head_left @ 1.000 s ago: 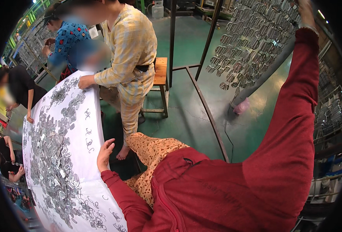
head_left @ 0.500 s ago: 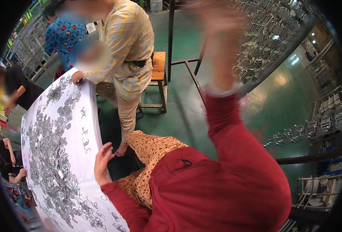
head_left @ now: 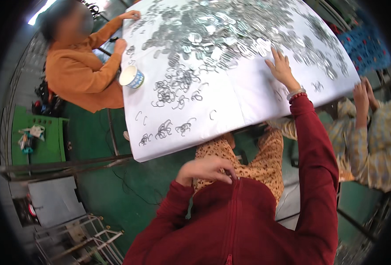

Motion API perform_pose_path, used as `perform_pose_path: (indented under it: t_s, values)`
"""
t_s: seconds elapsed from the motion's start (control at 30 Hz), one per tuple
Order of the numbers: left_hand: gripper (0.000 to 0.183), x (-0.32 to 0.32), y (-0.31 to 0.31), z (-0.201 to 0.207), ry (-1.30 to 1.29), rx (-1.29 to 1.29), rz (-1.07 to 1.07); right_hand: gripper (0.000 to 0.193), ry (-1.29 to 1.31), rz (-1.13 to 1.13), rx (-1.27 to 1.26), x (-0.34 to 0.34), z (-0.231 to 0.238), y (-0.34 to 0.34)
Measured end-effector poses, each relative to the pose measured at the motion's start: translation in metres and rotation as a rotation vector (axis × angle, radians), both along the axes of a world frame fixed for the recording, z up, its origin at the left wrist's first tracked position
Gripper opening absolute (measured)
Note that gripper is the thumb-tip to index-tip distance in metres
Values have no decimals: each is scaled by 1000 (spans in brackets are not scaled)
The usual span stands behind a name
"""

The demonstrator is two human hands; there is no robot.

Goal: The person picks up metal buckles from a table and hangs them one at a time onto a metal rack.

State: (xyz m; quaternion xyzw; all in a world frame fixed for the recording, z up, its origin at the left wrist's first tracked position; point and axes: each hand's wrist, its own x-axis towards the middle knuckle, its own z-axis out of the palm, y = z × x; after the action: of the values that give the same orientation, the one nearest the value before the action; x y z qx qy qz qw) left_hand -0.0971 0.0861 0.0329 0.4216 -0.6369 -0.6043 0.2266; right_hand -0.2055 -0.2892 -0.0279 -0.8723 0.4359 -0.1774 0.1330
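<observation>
My right hand [head_left: 281, 70] reaches over the white-covered table [head_left: 248, 99], its fingers spread and holding nothing. The fingertips are at the near edge of a wide heap of flat, oval, silvery metal pieces [head_left: 222, 37]; whether they touch it I cannot tell. My left hand [head_left: 209, 170] is held in front of my lap, close to the top of the red jacket's zip. Its fingers are curled toward the thumb, and anything between them is hidden or too small to name. Thin, curved dark metal hooks [head_left: 175, 84] lie in loose clusters left of the heap.
A paper cup [head_left: 132, 77] stands at the table's left edge. Beside it, a person in an orange top [head_left: 78, 66] has both hands at the table. Another person's plaid sleeve [head_left: 358, 119] is at the right. A blue crate [head_left: 365, 46] stands beyond the right corner; metal frames [head_left: 83, 240] stand lower left.
My view has swung left to face the table. My right hand has come down from its raised position to the heap; my left hand has gone from the table edge to my lap.
</observation>
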Motion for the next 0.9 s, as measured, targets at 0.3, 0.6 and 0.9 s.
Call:
perform_pose_path:
  t_s: [0.3,0.6,0.9]
  values:
    - [18,-13,-15,14,-36,-15,494,43,-5,137,-185,74,-40,-5]
    - [15,89,-75,-13,-444,-349,1330,34,-208,404,-78,22,1,79]
    - [12,162,-157,-42,-841,-538,1243,19,-701,144,647,6,60,118]
